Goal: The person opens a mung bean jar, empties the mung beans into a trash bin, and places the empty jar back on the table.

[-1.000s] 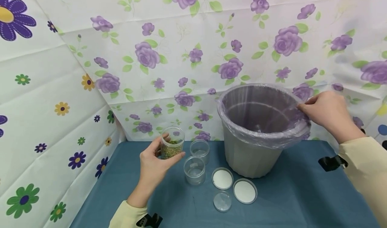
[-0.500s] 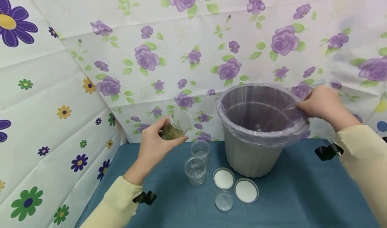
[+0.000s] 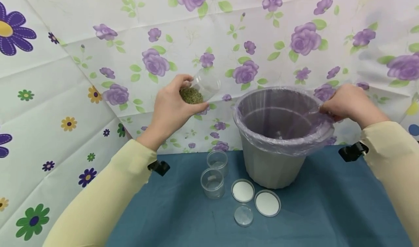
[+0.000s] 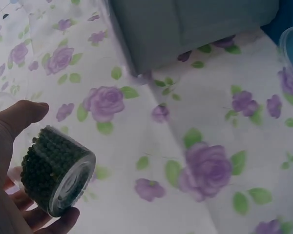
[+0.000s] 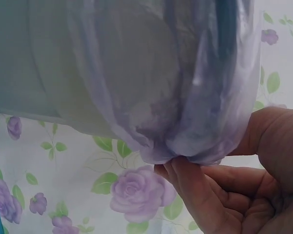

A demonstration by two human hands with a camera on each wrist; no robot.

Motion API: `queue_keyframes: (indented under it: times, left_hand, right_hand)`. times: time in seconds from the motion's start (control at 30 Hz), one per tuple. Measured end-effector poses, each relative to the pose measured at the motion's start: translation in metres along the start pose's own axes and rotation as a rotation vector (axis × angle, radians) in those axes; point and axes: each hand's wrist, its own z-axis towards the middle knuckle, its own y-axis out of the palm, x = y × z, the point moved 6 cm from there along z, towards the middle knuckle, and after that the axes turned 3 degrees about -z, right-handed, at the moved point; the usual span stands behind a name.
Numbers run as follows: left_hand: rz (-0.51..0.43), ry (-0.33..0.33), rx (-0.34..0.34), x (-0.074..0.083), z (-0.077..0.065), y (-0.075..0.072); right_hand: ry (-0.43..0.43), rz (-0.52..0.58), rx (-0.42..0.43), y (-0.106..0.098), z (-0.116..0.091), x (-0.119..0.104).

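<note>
My left hand (image 3: 171,107) grips a clear plastic jar (image 3: 209,85) partly filled with small green beans (image 3: 191,95), raised well above the table and tilted with its mouth toward the bin. In the left wrist view the beans (image 4: 51,158) lie toward the jar's bottom, fingers and thumb around it. The right hand (image 3: 351,105) pinches the thin purple bin liner (image 3: 284,147) at the right rim of a grey bin (image 3: 273,170). From the right wrist, the liner (image 5: 205,126) is seen bunched between thumb and fingers.
Two open clear jars (image 3: 212,183) stand left of the bin on the blue tablecloth (image 3: 183,218). Two white-lined round lids (image 3: 267,203) and a clear lid (image 3: 243,215) lie in front of it. A flowered sheet (image 3: 183,47) hangs behind.
The left hand has lifted the jar up and slightly right, tipping it from nearly upright to a strong tilt. My right hand keeps its hold on the liner at the rim.
</note>
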Motion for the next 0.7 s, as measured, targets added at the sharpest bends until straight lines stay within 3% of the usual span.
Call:
queue_keyframes:
  times: [0.17, 0.33, 0.7]
  left_hand:
    - [0.1, 0.081, -0.029, 0.023, 0.023, 0.011]
    - [0.16, 0.165, -0.04, 0.037, 0.033, 0.023]
    - [0.221, 0.179, -0.053, 0.05, 0.036, 0.037]
  right_hand:
    - [0.011, 0.017, 0.054, -0.002, -0.001, 0.002]
    - [0.024, 0.038, 0.048, 0.0, -0.002, 0.004]
    - [0.057, 0.03, 0.054, -0.001, -0.002, 0.006]
